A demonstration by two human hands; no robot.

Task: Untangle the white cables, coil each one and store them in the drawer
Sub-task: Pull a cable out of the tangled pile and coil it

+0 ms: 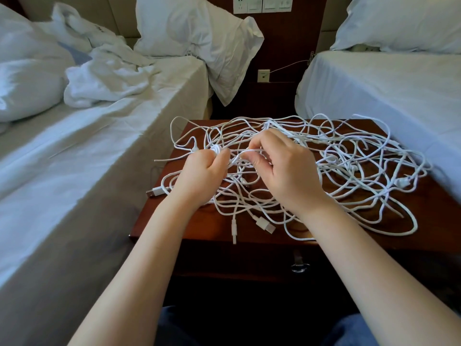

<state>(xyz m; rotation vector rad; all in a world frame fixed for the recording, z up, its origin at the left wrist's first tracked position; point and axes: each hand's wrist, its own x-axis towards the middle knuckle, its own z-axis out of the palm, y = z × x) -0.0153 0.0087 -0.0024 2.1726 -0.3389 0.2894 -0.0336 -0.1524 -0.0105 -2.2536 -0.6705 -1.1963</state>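
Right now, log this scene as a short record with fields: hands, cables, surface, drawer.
left hand: grips a small coil of cable
right hand: pinches a loose strand beside the coil
white cables: tangled heap spread over the nightstand top
USB plugs: one at the front edge, another at the left edge
drawer: closed, handle at its front
surroundings: left bed and right bed flank the nightstand

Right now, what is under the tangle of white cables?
The white cables lie on a dark wooden nightstand top. The left hand and right hand grip strands, covering the middle. Below the front edge, the shut drawer shows a metal handle; its inside cannot be seen.
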